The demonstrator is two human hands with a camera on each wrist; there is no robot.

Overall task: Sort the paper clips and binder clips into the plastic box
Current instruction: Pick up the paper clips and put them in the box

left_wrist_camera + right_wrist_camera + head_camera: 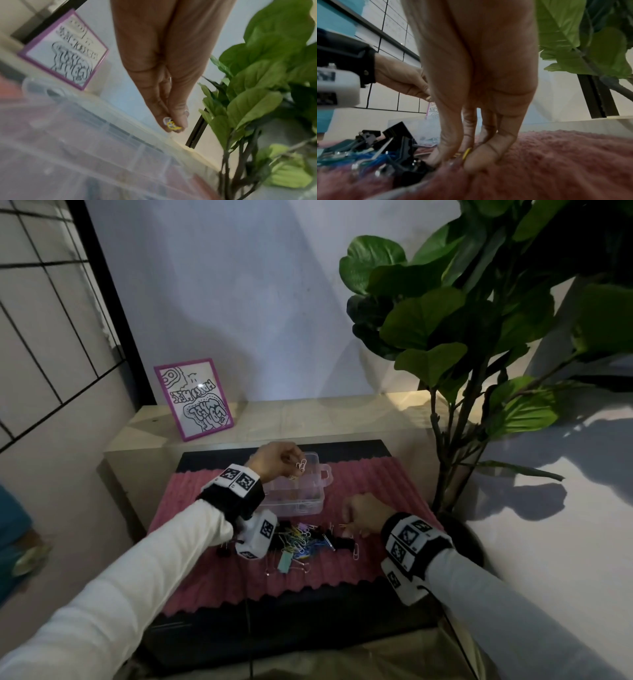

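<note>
1. Paper clips (298, 539) and black binder clips (402, 136): mixed pile on the pink mat (376, 474), just in front of the plastic box (310, 491). Likely light, springy wire that snags; best pinched singly at a loop.
2. Left hand (274, 458): fingertips pinched on pale clips (301, 464) above the box.
3. Right hand (364, 513): fingertips pinching a yellow clip (467, 152) at the mat.

Clip pile (305, 539) lies before the plastic box (317, 501) on the mat (387, 477)
</note>
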